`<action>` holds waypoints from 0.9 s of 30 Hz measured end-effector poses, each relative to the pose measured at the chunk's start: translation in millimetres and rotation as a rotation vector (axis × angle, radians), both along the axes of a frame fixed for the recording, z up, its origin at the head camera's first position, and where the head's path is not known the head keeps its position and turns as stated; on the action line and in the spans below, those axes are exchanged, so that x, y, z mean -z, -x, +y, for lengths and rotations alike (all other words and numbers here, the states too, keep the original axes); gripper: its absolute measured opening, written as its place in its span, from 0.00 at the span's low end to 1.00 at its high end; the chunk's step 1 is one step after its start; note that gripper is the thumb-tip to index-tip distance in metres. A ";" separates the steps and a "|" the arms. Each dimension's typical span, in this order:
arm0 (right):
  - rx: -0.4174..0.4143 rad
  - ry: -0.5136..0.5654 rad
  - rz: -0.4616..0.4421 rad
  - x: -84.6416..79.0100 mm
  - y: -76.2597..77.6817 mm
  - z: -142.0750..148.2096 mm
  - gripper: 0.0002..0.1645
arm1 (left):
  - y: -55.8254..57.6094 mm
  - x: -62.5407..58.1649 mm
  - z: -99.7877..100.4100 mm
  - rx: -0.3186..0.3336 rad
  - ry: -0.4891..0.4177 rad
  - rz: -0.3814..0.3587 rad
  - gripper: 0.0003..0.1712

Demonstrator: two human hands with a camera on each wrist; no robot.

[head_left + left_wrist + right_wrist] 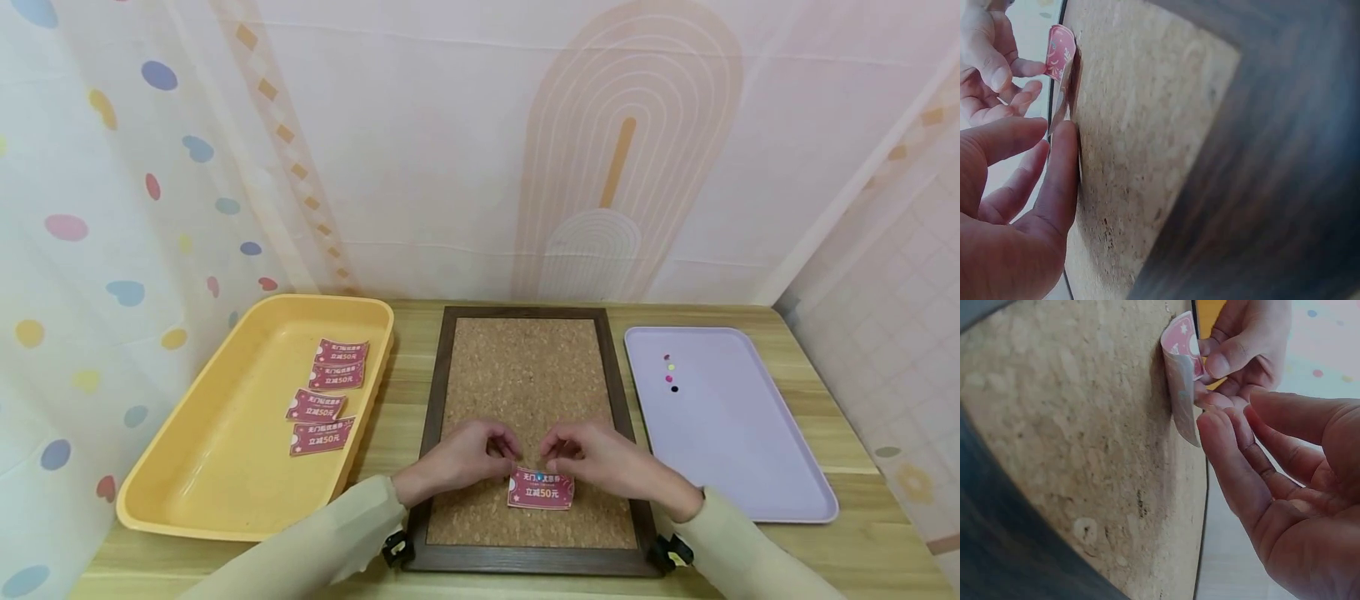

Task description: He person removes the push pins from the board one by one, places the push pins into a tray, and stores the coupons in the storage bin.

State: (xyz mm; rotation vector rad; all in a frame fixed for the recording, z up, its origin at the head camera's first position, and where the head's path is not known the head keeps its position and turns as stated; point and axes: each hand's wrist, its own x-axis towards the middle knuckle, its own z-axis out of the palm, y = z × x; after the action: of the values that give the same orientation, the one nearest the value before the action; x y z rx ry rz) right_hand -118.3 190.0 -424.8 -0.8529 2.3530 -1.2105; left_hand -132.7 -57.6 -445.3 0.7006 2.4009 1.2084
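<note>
A maroon coupon [542, 493] lies low on the cork board [525, 375], its top edge bearing a small blue pushpin [539, 477]. My left hand [472, 452] is at the coupon's upper left corner, thumb along the cork and index finger apart from it. Opposite, my right hand [596, 457] hovers by the upper right corner, with a gap between thumb and index finger. In the right wrist view the coupon [1183, 381] curls up off the cork, its edge beside the right thumb tip. The left wrist view shows the coupon [1060, 55] edge-on.
On the left, a yellow tray [225, 417] holds several more maroon coupons [318, 407] along its right side. A lilac tray [735, 433] on the right carries several small coloured pins [669, 378]. The board's dark wooden frame [525, 559] lies under both wrists.
</note>
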 end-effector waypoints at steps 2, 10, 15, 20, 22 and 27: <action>-0.004 -0.013 -0.014 0.7 0.1 -1.6 0.05 | 0.5 0.2 0.3 0.001 0.013 0.002 0.06; -0.003 -0.082 -0.040 2.7 2.7 -4.5 0.04 | 3.3 3.7 -0.3 0.008 0.033 0.010 0.03; -0.021 -0.126 -0.024 6.3 5.4 -5.4 0.03 | 4.0 3.9 -0.9 0.022 0.044 0.020 0.04; -0.034 -0.153 -0.011 9.8 7.1 -7.7 0.02 | 4.7 2.1 0.0 0.051 0.077 0.059 0.04; -0.037 -0.165 -0.006 10.2 7.8 -8.6 0.02 | 5.3 1.2 0.9 0.068 0.088 0.077 0.04; -0.037 -0.209 0.005 9.5 9.7 -9.9 0.02 | 6.2 -1.2 4.7 0.096 0.115 0.096 0.04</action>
State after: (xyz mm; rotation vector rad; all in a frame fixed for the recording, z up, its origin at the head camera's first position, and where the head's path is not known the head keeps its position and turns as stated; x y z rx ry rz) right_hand -127.9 180.1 -434.3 -0.8256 2.4041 -0.9286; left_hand -138.9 -52.9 -444.1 0.8442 2.4612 1.0111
